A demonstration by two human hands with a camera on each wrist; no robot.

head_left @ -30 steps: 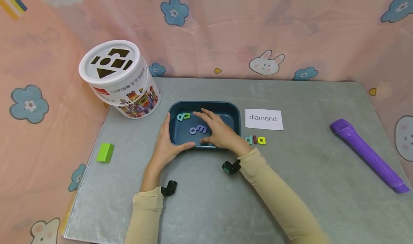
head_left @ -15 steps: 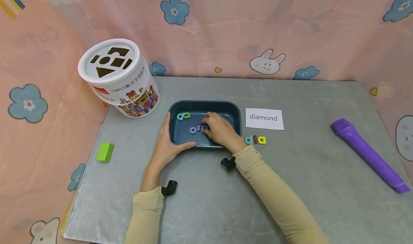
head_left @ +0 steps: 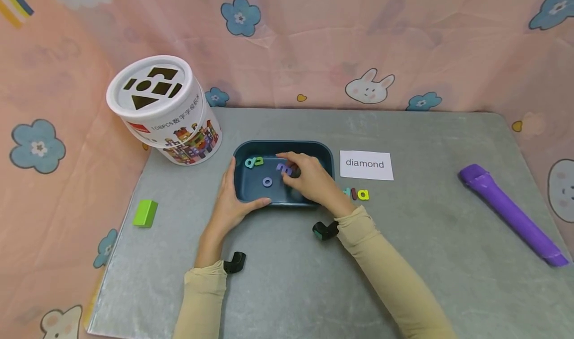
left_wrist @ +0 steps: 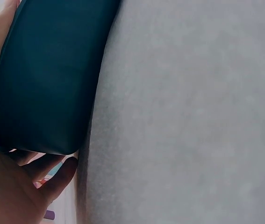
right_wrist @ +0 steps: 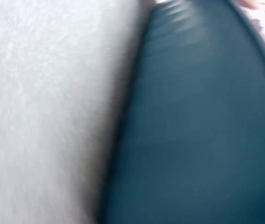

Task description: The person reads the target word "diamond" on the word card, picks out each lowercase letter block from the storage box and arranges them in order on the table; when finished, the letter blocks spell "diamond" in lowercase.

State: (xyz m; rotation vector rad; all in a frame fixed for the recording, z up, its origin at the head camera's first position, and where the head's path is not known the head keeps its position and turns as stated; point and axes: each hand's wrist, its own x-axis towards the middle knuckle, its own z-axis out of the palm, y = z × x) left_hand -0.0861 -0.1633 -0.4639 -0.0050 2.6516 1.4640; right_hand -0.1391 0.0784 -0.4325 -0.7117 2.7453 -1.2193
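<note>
Letter m (head_left: 283, 168), purple, is pinched in my right grip (head_left: 311, 179), within the blue tray (head_left: 246, 190); my left grip (head_left: 230, 204) spreads around its near-left corner. I judge this the picking step; next calls for lifting m clear and setting it right of the yellow a (head_left: 360, 195), below the "diamond" card (head_left: 366, 172).

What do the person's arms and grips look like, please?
The left sleeve and right sleeve are plain tan, creased. A small black device sits by the left one's end; a second, black-and-teal device, by the right's. Left grip and right grip look ungloved.
</note>
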